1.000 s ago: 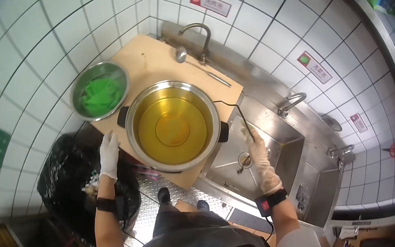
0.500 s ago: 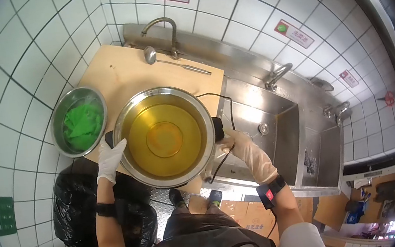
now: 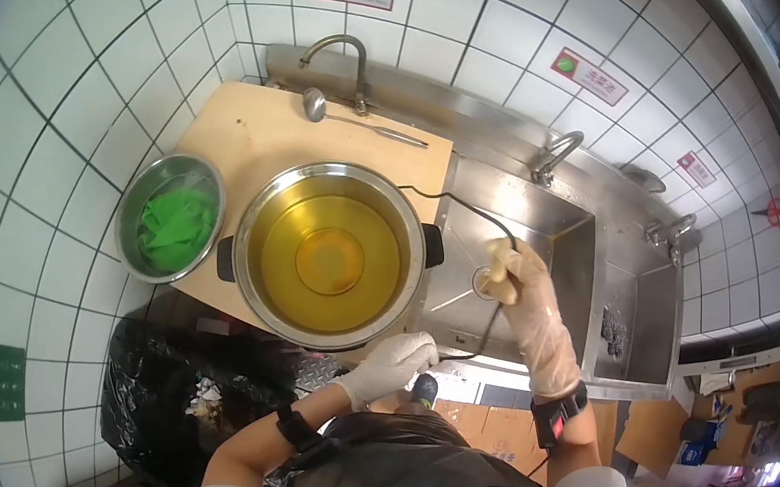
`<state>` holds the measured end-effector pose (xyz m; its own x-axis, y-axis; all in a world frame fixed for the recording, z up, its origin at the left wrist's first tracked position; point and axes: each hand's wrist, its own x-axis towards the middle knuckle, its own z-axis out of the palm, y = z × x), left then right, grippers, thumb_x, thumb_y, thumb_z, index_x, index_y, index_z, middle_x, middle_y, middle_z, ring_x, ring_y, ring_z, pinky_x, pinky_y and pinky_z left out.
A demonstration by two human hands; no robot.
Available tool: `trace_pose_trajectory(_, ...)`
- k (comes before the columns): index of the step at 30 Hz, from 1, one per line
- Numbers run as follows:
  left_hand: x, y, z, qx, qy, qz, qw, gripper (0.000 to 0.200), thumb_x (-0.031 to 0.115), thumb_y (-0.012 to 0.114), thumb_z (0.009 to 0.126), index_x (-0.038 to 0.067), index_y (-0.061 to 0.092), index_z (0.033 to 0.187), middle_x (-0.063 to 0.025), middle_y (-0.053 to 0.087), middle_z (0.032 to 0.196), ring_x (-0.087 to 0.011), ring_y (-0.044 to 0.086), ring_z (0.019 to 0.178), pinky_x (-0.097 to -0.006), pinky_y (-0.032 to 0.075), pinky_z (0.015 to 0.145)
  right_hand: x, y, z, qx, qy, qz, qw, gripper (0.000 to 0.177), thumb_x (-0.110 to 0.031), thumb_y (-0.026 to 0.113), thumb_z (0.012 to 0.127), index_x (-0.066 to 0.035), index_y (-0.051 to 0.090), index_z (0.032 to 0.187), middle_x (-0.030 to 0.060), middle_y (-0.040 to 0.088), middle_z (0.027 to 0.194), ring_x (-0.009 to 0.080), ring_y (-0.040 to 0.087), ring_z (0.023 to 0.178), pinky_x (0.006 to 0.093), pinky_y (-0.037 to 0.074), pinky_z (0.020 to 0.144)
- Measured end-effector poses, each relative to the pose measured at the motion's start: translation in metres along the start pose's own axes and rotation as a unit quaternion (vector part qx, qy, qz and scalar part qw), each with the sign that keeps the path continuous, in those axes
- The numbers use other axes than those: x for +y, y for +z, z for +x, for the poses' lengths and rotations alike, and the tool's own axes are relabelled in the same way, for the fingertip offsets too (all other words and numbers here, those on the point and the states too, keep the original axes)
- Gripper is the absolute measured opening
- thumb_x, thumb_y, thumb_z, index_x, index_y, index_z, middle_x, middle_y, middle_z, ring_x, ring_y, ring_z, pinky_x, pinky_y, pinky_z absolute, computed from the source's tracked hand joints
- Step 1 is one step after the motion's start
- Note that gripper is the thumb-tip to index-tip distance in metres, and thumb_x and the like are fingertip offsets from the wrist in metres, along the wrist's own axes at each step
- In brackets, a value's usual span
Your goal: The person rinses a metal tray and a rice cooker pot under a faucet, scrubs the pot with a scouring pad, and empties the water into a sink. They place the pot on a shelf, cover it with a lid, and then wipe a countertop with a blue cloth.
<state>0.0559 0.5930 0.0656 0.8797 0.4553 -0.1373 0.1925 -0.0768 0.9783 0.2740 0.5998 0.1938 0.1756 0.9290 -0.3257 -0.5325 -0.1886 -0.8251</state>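
Note:
A large steel pot (image 3: pixel 254 302) with black side handles holds clear yellow liquid and stands on the wooden board (image 3: pixel 269 126). From behind its right side a black cord (image 3: pixel 480 206) loops over the sink. My right hand (image 3: pixel 531 313), in a pale glove under a clear plastic one, is closed round the cord above the sink. Just below the pot's front rim is my left hand (image 3: pixel 390 368), white-gloved and closed, with the cord's lower end at its fingers. Left of the pot sits a steel bowl (image 3: pixel 124 243) with a green cloth (image 3: pixel 176 224) in it.
A ladle (image 3: pixel 316 106) lies at the board's back edge, near a tap (image 3: pixel 360 68). Steel sinks (image 3: pixel 578 267) with more taps extend to the right. At the lower left, a black bin bag (image 3: pixel 139 408) stands open with waste inside. Cardboard (image 3: pixel 481 430) covers part of the floor.
Both hands have left the pot's handles. My right hand moved right and raised the cord; my left hand moved right, to below the pot. The view has shifted slightly.

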Motion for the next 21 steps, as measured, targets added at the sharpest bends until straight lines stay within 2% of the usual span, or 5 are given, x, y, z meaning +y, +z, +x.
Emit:
trace_pose_trajectory(5, 0.066, 0.008, -0.010, 0.088, -0.055, -0.006, 0.995, 0.038, 0.035, 0.043, 0.097, 0.007, 0.057, 0.118, -0.0098, 0.059, 0.084, -0.0226, 0.060, 0.078, -0.0345, 0.046, 0.074, 0.001, 0.002, -0.024, 0.006, 0.026, 0.004, 1.000, 0.023, -0.023, 0.058, 0.091, -0.001, 0.061, 0.099, -0.0019, 0.047, 0.064, 0.0074, 0.035, 0.048, 0.0215, 0.026, 0.044)
trace_pose_trajectory(10, 0.044, 0.024, 0.023, -0.062, -0.078, 0.045, 0.994, 0.055, 0.047, 0.053, 0.090, 0.006, 0.051, 0.126, -0.0181, 0.064, 0.100, -0.0320, 0.062, 0.090, -0.0404, 0.045, 0.083, 0.005, 0.009, -0.008, 0.014, -0.013, 0.074, 0.997, 0.018, -0.021, 0.057, 0.091, -0.005, 0.062, 0.097, -0.0019, 0.045, 0.062, 0.0076, 0.034, 0.046, 0.0213, 0.026, 0.046)
trace_pose_trajectory(16, 0.048, 0.039, 0.027, 0.152, 0.065, 0.060, 0.984, 0.056, 0.043, 0.055, 0.090, 0.010, 0.041, 0.133, -0.0202, 0.063, 0.098, -0.0322, 0.062, 0.092, -0.0416, 0.047, 0.079, 0.003, -0.003, -0.011, 0.033, -0.016, 0.059, 0.998, 0.016, -0.021, 0.055, 0.092, -0.006, 0.061, 0.090, -0.0009, 0.048, 0.061, 0.0083, 0.034, 0.044, 0.0221, 0.025, 0.044)
trace_pose_trajectory(19, 0.091, 0.018, 0.032, -0.034, -0.167, -0.053, 0.984, 0.032, 0.036, 0.050, 0.094, 0.006, 0.055, 0.103, -0.0168, 0.060, 0.088, -0.0293, 0.062, 0.081, -0.0387, 0.048, 0.067, 0.005, -0.004, -0.003, 0.001, -0.047, 0.080, 0.996, 0.017, -0.021, 0.055, 0.092, -0.006, 0.061, 0.089, -0.0003, 0.049, 0.062, 0.0086, 0.034, 0.045, 0.0219, 0.026, 0.045)
trace_pose_trajectory(21, 0.063, 0.019, 0.028, 0.053, -0.054, 0.122, 0.990, 0.028, 0.033, 0.050, 0.094, 0.007, 0.055, 0.100, -0.0158, 0.058, 0.085, -0.0302, 0.061, 0.078, -0.0390, 0.047, 0.066, -0.004, -0.007, 0.001, 0.031, -0.082, 0.011, 0.996, 0.012, -0.016, 0.056, 0.093, -0.005, 0.060, 0.089, 0.0009, 0.053, 0.065, 0.0081, 0.038, 0.047, 0.0216, 0.029, 0.046)
